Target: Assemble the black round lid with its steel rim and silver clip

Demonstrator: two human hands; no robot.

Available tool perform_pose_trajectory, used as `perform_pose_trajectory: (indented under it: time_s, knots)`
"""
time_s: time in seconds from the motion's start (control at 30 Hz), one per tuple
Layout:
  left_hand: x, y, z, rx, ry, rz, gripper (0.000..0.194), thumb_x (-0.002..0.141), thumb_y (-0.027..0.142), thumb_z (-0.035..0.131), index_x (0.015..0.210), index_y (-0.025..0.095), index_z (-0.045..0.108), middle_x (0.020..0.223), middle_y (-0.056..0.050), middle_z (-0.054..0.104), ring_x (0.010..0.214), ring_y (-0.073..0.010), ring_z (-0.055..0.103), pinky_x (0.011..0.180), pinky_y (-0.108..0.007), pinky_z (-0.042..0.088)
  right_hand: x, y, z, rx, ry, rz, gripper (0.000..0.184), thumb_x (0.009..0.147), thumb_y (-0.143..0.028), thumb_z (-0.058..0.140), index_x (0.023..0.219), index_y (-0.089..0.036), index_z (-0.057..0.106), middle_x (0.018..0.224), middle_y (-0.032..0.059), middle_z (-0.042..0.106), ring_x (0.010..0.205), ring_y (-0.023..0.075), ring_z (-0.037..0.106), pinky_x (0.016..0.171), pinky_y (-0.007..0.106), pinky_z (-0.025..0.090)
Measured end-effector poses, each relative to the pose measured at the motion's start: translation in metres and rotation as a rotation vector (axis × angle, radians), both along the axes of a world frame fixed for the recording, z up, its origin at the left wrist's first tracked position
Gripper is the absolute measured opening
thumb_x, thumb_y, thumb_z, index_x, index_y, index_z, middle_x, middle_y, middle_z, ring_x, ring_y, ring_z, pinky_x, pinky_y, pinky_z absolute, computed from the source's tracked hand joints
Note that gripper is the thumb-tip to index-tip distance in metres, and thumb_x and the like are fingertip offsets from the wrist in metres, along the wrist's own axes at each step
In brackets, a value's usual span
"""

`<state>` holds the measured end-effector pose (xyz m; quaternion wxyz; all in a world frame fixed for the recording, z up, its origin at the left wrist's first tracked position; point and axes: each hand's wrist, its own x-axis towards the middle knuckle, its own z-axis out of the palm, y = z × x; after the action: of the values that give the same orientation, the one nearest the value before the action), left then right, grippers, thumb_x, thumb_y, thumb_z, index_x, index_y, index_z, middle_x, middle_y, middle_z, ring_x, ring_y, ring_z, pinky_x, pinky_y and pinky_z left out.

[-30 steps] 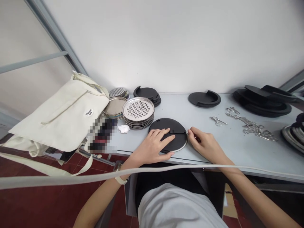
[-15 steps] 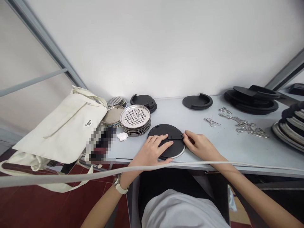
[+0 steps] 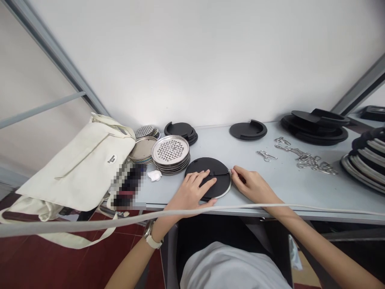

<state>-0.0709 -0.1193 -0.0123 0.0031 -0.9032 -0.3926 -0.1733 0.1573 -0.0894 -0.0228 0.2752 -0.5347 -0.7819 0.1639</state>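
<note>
A round black disc [image 3: 221, 165] lies near the table's front edge, with a pale metallic rim showing along its lower right side. Spread across its left part is my left hand [image 3: 197, 188], fingers flat and apart, steadying it. My right hand [image 3: 251, 184] is at the disc's right edge, thumb and index finger pinched on a small silvery metal piece that is mostly hidden. A black strip runs across the disc's middle towards that pinch.
Stacked perforated metal discs [image 3: 170, 150] and a cream bag [image 3: 81, 160] stand left. Black round holders [image 3: 248, 130] sit at the back. Wire clips [image 3: 313, 160] lie loose on the right, beside stacked rimmed discs [image 3: 365, 160]. A white cord [image 3: 120, 220] crosses in front.
The view shifts slightly. My right fingertips move a little at the disc's edge, where more of the silvery metal shows; my left hand stays on the disc.
</note>
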Motion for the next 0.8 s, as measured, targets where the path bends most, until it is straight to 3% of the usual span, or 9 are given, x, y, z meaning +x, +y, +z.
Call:
perform_pose_trajectory:
  time_s: [0.2,0.8]
  knots:
    - [-0.0029,-0.0011,0.0037,-0.018,0.021,-0.082,0.055,0.084,0.042,0.056,0.132,0.019,0.047,0.142,-0.012,0.04,0.122,-0.0275,0.041,0.103,-0.044,0.033,0.0009,0.0025,-0.0021,-0.002,-0.023,0.03,0.028,0.093,-0.035,0.033,0.069,-0.023,0.042,0.05,-0.004,0.045,0.042,0.0123,0.039,0.05,0.024,0.028]
    - [-0.0013,-0.0012,0.005,-0.079,-0.007,-0.033,0.058,0.079,0.037,0.062,0.133,0.023,0.044,0.142,-0.01,0.039,0.124,-0.0284,0.041,0.103,-0.046,0.033,0.0022,0.0033,-0.0044,0.005,-0.003,0.04,0.026,0.091,-0.032,0.035,0.073,-0.022,0.05,0.056,-0.0006,0.055,0.045,0.0116,0.042,0.052,0.024,0.029]
